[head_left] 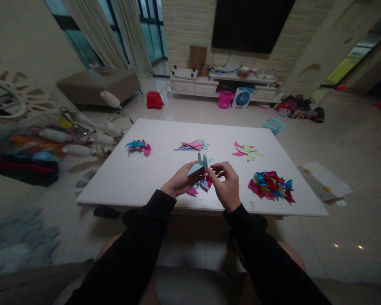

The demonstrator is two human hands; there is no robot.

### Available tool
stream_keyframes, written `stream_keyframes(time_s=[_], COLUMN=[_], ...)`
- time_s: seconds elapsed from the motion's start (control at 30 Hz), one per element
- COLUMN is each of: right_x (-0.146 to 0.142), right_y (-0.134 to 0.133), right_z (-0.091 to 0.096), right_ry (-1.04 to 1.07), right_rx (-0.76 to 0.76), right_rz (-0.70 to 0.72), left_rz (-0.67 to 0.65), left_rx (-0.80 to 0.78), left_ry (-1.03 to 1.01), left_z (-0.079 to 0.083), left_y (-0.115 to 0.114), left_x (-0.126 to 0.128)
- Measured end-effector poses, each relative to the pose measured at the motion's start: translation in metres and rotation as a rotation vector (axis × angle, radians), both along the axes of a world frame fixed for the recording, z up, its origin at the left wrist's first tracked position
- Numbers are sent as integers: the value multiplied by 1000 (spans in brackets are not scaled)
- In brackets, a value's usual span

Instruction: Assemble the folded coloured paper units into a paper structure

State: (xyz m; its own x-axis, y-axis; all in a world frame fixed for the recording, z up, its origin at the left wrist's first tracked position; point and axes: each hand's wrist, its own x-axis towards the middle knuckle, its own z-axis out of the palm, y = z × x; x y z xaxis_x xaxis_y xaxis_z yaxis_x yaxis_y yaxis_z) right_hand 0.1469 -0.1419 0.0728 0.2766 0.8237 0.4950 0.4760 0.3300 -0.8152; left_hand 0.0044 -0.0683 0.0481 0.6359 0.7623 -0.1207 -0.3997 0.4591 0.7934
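Observation:
My left hand and my right hand meet over the near middle of a white table. Both are closed on a folded paper piece made of light blue and teal pointed units, with pink and purple units hanging below it. The left fingers pinch its lower left side. The right fingers pinch its right side. Black sleeves cover both forearms.
A heap of loose coloured paper units lies right of my hands. Farther back lie three paper assemblies: teal and magenta, pink and blue, green and pink. Scissors and clutter sit left of the table.

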Motion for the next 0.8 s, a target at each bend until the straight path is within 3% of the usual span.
stream_keyframes(time_s=[0.23,0.47,0.6,0.8], right_x=[-5,-15,-22,-27], right_y=[-3,-8,-13,-17], right_z=[-2,-6,-6,-3], right_ry=[-102,-184,-181,-146], right_rx=[101,287,374,432], right_rz=[-18,-17,-3,-17], left_rz=[-34,-134,-94,-95], left_rx=[98,199,256,131], left_ry=[-18,40,10,-98], left_z=[3,7,6,-8], left_y=[-5,-3,-5,-13], left_x=[4,-9,-10,7])
